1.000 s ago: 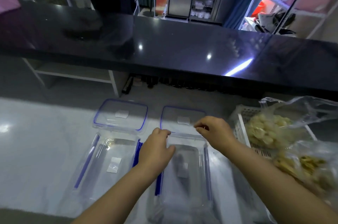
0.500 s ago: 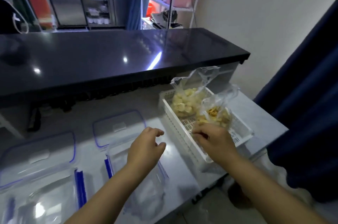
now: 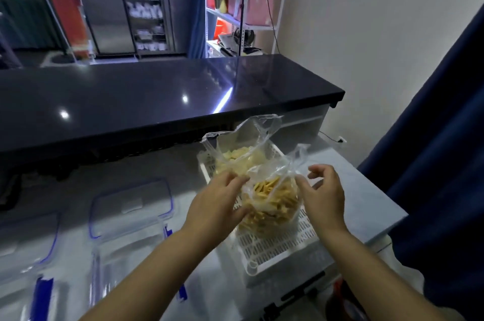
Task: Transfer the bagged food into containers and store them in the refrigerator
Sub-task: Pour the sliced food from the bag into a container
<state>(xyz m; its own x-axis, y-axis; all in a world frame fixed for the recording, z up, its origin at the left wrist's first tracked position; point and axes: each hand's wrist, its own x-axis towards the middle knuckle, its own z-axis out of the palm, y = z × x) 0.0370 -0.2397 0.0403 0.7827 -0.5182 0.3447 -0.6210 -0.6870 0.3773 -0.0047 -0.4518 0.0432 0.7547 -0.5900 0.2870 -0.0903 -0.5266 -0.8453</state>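
A clear bag of yellow food strips sits in a white slotted basket on the pale counter. My left hand grips the bag's left side. My right hand pinches the plastic at its right top edge. Behind it a second clear bag of pale chunks stands in the same basket. Two clear containers with blue clips lie left of the basket: the nearer container with its lid beyond it, and a second container at the left edge.
A long black glossy counter runs behind the pale one. A dark blue curtain hangs at the right. Metal shelves with pink boxes and a glass-door cabinet stand far back. The pale counter ends just right of the basket.
My view swung right from the containers to the basket. Both hands left the container lid. The right hand reached the bag of strips first, then the left hand joined it.
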